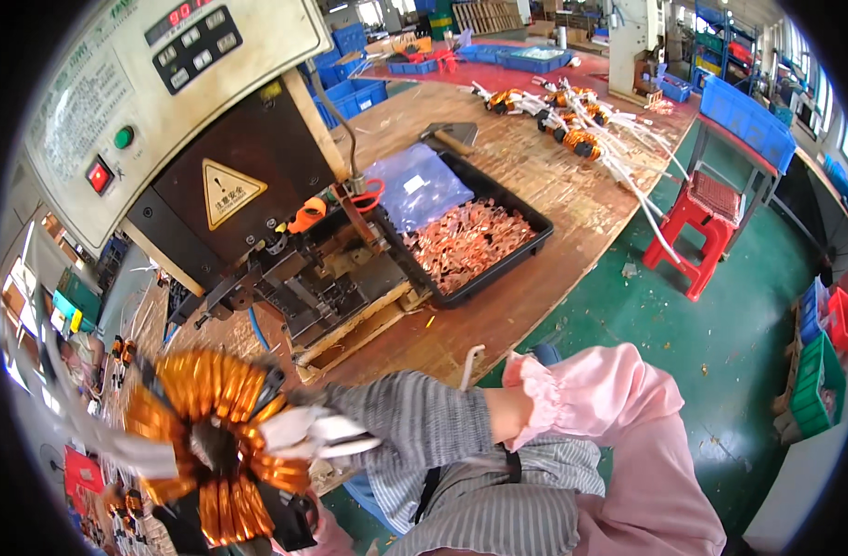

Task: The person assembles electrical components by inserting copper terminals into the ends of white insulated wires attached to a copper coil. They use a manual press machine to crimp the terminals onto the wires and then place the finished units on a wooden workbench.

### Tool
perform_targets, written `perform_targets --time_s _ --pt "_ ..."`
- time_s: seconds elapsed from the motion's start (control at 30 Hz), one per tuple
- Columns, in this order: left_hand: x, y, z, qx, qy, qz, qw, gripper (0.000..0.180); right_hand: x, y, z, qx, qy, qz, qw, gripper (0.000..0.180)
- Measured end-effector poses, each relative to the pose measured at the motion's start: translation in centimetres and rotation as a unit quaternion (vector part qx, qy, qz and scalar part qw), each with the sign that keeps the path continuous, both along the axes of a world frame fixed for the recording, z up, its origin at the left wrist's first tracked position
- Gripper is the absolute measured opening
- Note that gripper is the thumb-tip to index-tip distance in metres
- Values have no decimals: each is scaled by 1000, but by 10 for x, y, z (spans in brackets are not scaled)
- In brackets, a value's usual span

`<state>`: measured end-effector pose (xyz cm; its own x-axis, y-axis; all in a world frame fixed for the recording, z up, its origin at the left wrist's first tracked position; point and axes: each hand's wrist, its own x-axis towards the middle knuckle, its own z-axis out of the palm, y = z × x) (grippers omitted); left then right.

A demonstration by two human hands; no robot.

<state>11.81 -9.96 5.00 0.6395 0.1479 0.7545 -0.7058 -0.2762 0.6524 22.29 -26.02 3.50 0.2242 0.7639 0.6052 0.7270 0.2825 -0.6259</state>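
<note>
A large toroidal coil point(225, 500), wound with thick orange copper wire and fitted with black spacers, is held up close at the lower left. White-sleeved leads point(322, 434) stick out from it. My right hand, in a grey knitted glove point(405, 417), reaches across from the right and grips the coil; the leads and windings cover its fingertips. Of my left arm, only a bit of pink sleeve point(329, 533) shows below the coil, and the left hand is hidden. Just beyond the coil stands a press machine point(322, 287) with a metal die area and a control panel.
A black tray point(535, 246) of copper-coloured pieces and a blue plastic bag point(415, 190) sits beside the press. A hammer point(452, 139) lies behind it. Several coils with white leads point(572, 139) lie farther along the wooden table point(517, 278). A red stool point(697, 222) stands at the right.
</note>
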Motion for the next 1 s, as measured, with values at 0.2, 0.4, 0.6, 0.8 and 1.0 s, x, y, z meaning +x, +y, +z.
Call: perform_targets --time_s 0.2,0.4,0.6,0.8,1.0 --pt "75 -68 72 220 -28 -117 968 74 22 -86 -1 138 312 -31 939 53" --pt "114 -82 19 342 140 -174 913 74 72 -173 -11 188 270 -269 905 45" --pt "59 -35 -108 568 207 96 791 57 185 -234 -35 166 265 -397 863 41" --pt "29 -34 -144 526 242 139 803 47 356 -262 -58 102 42 -548 829 35" --pt "44 -34 -143 488 293 149 808 50 505 -254 -23 -150 -44 -735 660 44"
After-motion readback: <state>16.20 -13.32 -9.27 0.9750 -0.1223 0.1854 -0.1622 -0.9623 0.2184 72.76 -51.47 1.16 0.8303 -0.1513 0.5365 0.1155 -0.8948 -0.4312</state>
